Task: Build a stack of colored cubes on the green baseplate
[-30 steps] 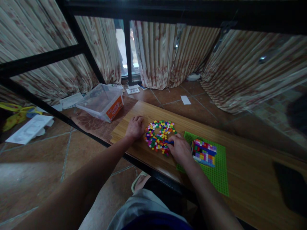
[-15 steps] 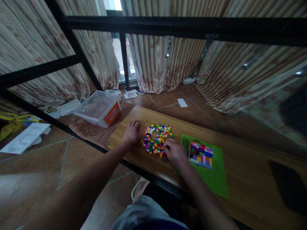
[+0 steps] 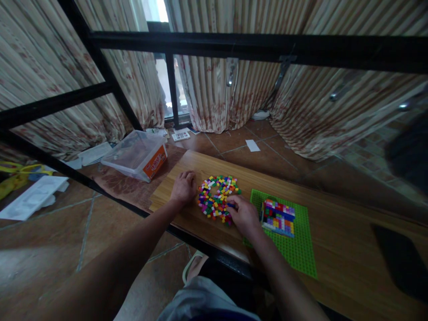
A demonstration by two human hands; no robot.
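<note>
Currently, 1 blue brick [image 3: 231, 205] is pinched by the right hand [image 3: 244, 215] beside loose bricks [image 3: 211, 208]; whether the left hand [image 3: 184, 187] is filled cannot be told.

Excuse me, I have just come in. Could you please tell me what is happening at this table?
A person is handling small coloured bricks spread on a wooden table. The right hand is at the bricks' edge, with a dark blue piece at its fingertips. The left hand rests on the table on their other side, with nothing visible in it. A multicoloured brick build sits on a green baseplate.
</note>
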